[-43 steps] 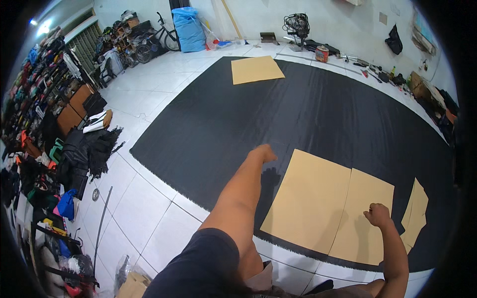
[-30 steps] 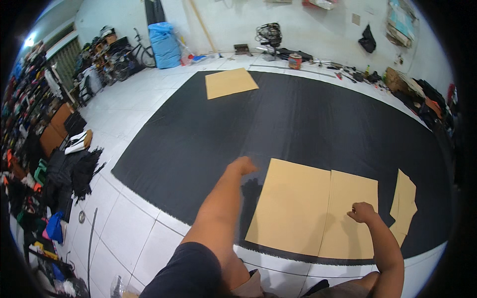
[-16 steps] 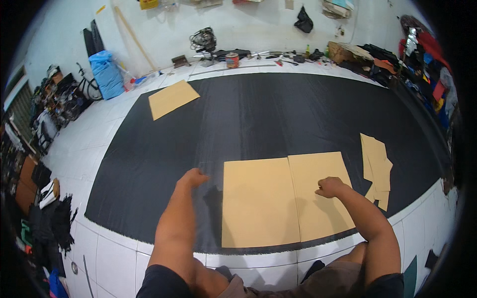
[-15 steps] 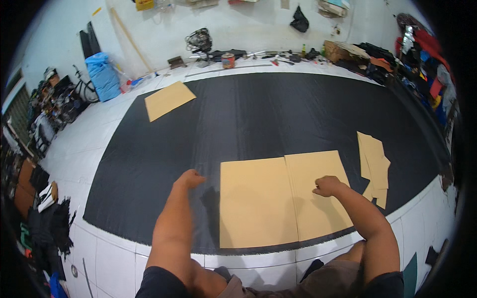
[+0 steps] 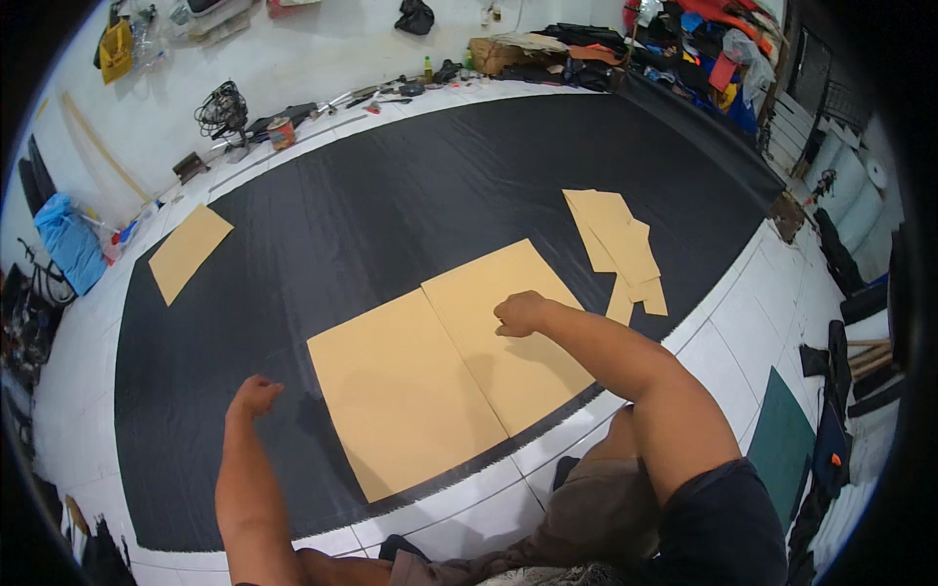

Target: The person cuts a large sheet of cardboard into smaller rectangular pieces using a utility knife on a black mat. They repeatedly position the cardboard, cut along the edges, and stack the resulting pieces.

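Note:
Two tan pattern sheets lie side by side on the black fabric: the left sheet (image 5: pixel 401 396) and the right sheet (image 5: pixel 489 337), their inner edges meeting or slightly overlapping. Over the right sheet is my right hand (image 5: pixel 520 314), its fingers curled closed; what is inside them, if anything, is hidden. My left hand (image 5: pixel 257 396) is over the black fabric (image 5: pixel 244 322), left of the sheets, with its fingers curled in and nothing showing in them. Whether either hand touches the surface below, I cannot tell.
Smaller tan pattern pieces (image 5: pixel 616 239) overlap on the fabric at the right. Another tan sheet (image 5: pixel 191 252) lies far left. White floor tiles (image 5: pixel 723 313) border the fabric. Along the wall stand a small fan (image 5: pixel 224 112), a tin can (image 5: pixel 281 133) and a cardboard box (image 5: pixel 498 54).
My view has swung to the right, so the fabric and sheets appear shifted left and tilted. My hands are farther apart in the picture. The sheets keep their arrangement.

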Demonstrator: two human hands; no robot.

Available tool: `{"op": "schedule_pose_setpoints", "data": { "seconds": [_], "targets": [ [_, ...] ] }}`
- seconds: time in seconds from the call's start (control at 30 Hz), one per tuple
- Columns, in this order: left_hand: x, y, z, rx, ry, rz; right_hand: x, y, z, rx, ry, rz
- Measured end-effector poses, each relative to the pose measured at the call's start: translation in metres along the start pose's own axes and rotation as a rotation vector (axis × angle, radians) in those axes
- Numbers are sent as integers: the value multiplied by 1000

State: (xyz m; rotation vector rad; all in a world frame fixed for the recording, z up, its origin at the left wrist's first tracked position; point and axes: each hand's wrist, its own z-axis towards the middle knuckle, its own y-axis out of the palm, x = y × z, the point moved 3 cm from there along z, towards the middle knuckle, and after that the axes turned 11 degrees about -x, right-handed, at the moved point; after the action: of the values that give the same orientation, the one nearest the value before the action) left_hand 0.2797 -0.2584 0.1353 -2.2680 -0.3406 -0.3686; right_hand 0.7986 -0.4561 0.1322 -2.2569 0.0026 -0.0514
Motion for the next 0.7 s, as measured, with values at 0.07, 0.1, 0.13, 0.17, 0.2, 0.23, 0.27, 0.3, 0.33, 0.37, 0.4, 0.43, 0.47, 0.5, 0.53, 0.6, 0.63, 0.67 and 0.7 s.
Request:
{"op": "schedule_pose_setpoints", "data": {
  "seconds": [0.07, 0.1, 0.13, 0.17, 0.2, 0.23, 0.27, 0.3, 0.33, 0.37, 0.4, 0.43, 0.47, 0.5, 0.53, 0.6, 0.63, 0.67, 0.7],
  "targets": [
    [4, 1, 0, 30, -9, -18, 0, 2, -3, 26, 1, 18],
    [3, 1, 4, 14, 11, -12, -1, 2, -4, 42, -2, 25],
    [-1, -1, 11, -1, 32, -8, -2, 2, -3, 38, -11, 24],
    [-5, -3, 17, -18, 54, -2, -2, 2, -3, 34, -17, 24],
    [-12, -6, 23, 7, 50, 16, -1, 2, -3, 29, -16, 23],
    [-20, -8, 28, 33, 46, 36, -2, 1, -2, 37, -29, 22],
    [-24, -7, 34, 58, 46, 52, -5, -1, 1, 44, -38, 18],
    [-20, -1, 33, 51, 50, 30, -5, 0, 1, 43, -39, 16],
    [-19, 1, 28, 44, 52, 8, -5, 1, 1, 25, -25, 7],
    [-15, 0, 22, 43, 55, -15, -7, -1, 0, 12, -14, -5],
    [-15, -2, 20, 28, 41, -24, -9, -2, 0, 5, -13, -14],
    [-15, -3, 19, 14, 27, -34, -9, -4, -1, 9, -8, -11],
    [-12, -4, 16, 0, 8, -42, -8, -3, -1, 12, -8, -6],
    [-8, -4, 12, 14, 7, -39, -7, -3, -2, 14, -8, -3],
    [-3, -1, 8, 27, 7, -37, -5, -2, -2, -26, 4, 2],
    [4, -1, -3, 54, 0, -32, -5, -3, -2, -99, 18, 7],
    [7, 0, -6, 61, -2, -29, -5, -3, -4, -76, 12, 10],
    [8, -1, -9, 70, -5, -25, -6, -2, -6, -50, 4, 13],
    [8, -1, -10, 69, -5, -34, -6, -2, -7, -26, -3, 15]
  ]
}}
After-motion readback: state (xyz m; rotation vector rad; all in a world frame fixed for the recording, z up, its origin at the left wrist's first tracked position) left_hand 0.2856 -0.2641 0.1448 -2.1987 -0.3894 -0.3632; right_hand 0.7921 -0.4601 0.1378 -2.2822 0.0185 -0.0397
